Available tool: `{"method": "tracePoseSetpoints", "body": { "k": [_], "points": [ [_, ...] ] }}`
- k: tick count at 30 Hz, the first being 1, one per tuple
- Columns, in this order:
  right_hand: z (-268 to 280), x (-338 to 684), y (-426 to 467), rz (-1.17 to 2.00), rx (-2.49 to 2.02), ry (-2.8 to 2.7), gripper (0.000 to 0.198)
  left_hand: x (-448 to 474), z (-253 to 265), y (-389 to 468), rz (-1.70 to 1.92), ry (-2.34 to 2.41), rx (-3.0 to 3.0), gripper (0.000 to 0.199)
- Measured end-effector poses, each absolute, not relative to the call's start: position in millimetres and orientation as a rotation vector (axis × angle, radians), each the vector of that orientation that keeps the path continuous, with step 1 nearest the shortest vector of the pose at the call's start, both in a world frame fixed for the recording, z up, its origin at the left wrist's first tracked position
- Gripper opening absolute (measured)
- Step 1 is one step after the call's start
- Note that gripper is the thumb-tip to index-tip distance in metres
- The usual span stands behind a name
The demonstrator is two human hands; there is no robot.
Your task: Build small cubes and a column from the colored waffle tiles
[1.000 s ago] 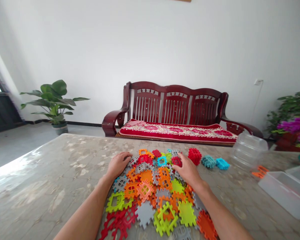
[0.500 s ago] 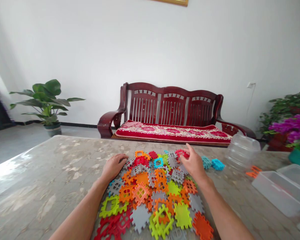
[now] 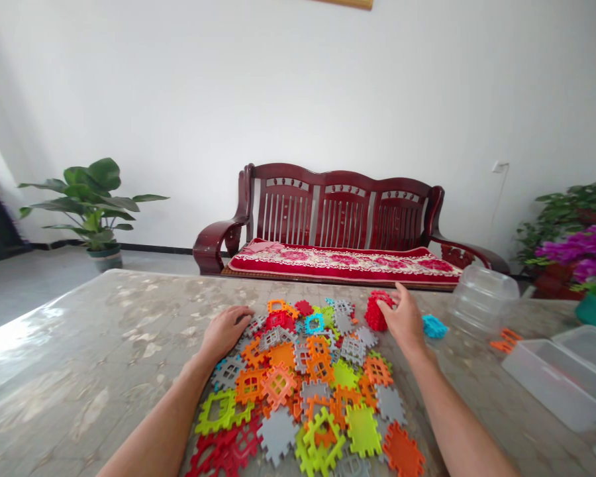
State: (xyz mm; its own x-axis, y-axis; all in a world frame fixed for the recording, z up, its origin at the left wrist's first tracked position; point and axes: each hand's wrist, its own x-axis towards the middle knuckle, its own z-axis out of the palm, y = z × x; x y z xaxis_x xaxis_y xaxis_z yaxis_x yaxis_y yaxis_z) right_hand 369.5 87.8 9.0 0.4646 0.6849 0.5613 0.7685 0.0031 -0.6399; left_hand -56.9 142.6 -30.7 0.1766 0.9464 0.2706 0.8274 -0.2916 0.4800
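Note:
My right hand [image 3: 404,320] grips a stack of red notched tiles [image 3: 377,311] at the far right of a loose pile, thumb and fingers on the stack's right side. At the pile's far left edge rests my left hand [image 3: 227,333], holding nothing, thumb apart from the fingers and close to a grey tile [image 3: 255,325]. Between my forearms spreads the pile of flat plastic tiles, some solid, some windowed: an orange tile [image 3: 279,384], a lime-green tile [image 3: 363,430] and a blue frame tile [image 3: 314,323] among several others.
Right of my right hand lie blue tiles [image 3: 434,326]. Beyond them are a clear domed container [image 3: 484,301], orange pieces [image 3: 505,340] and a translucent box [image 3: 551,384]. A wooden bench [image 3: 340,199] stands past the far edge of the table [image 3: 104,371].
My right hand has moved right, carrying the red tiles from the pile's far edge. It now covers where one blue tile group showed. The left hand has stayed in place.

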Motion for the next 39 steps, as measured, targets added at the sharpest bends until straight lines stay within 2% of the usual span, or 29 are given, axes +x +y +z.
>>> {"method": "tracePoseSetpoints", "body": {
  "k": [6, 10, 16, 19, 28, 39],
  "points": [
    [11.0, 369.4, 85.2, -0.151, -1.690, -1.244, 0.067, -57.9, -31.9, 144.1, 0.782, 1.704, 2.230, 0.038],
    [18.9, 362.0, 82.1, -0.203, -1.558, -1.297, 0.052, -57.7, -32.7, 144.4, 0.803, 1.713, 2.217, 0.036],
    [17.2, 310.2, 92.4, 0.167, -1.536, -1.651, 0.036, -58.2, -35.7, 146.2, 0.803, 1.719, 2.212, 0.035],
    [12.3, 276.8, 105.1, 0.267, -1.598, -1.865, 0.042, -58.3, -36.2, 146.5, 0.787, 1.723, 2.214, 0.035],
    [19.0, 218.8, 140.3, 0.293, -1.974, -2.109, 0.078, -56.1, -32.6, 142.4, 0.776, 1.734, 2.216, 0.033],
    [11.5, 213.3, 137.4, 0.175, -1.856, -1.998, 0.070, -56.2, -33.0, 143.0, 0.781, 1.742, 2.213, 0.033]
  ]
}}
